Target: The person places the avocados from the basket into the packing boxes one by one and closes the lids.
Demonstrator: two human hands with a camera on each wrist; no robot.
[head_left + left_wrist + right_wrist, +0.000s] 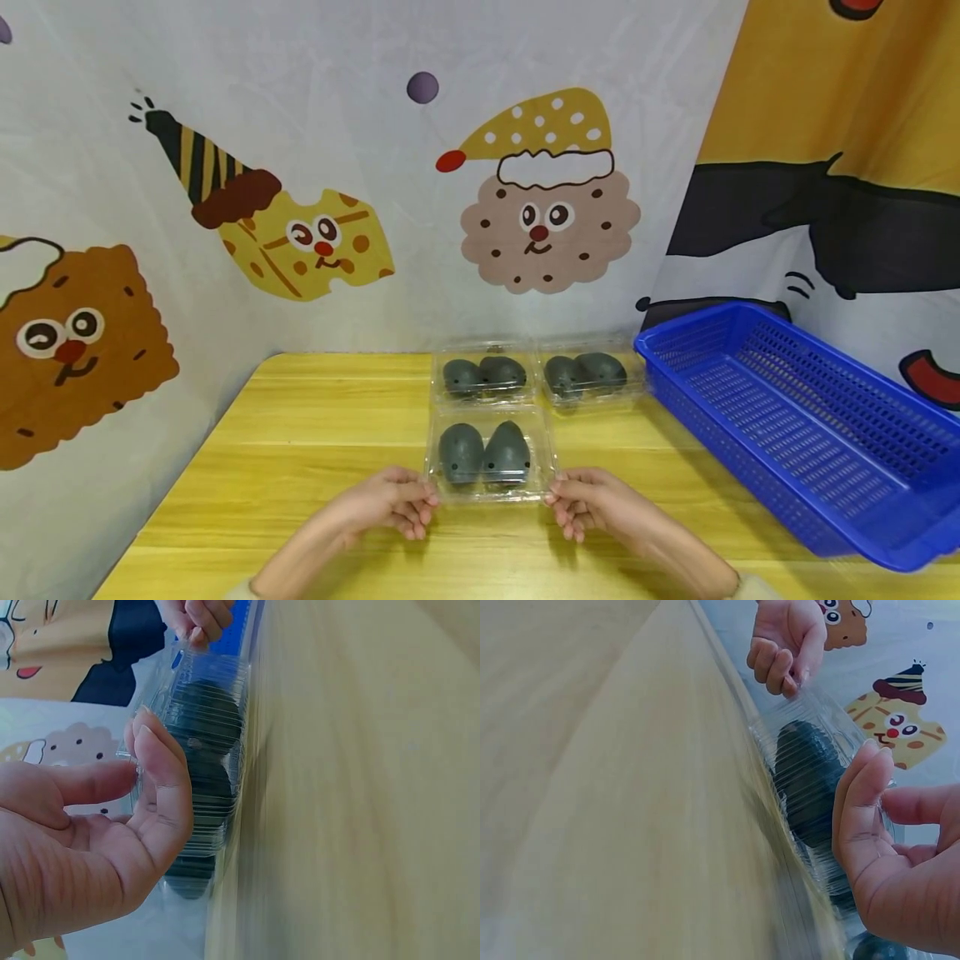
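A clear plastic clamshell box (491, 497) is at the front of the group, holding two dark grey egg-shaped pieces (461, 450) with small black dots. At its front left corner my left hand (382, 502) pinches the rim between thumb and fingertips. My right hand (603, 502) does the same at the front right corner. In the left wrist view the thumb and index finger of the left hand (97, 840) meet on the lid edge. The right wrist view has the right hand's fingers (862, 802) curled at the box's edge, with the ribbed side wall facing the camera.
Behind the held box, two similar clear boxes stand side by side, a left one (438, 392) and a right one (636, 377), each with two dark pieces. A blue perforated basket (750, 467) lies at the right. A printed cloth (420, 250) hangs behind the wooden table (315, 433).
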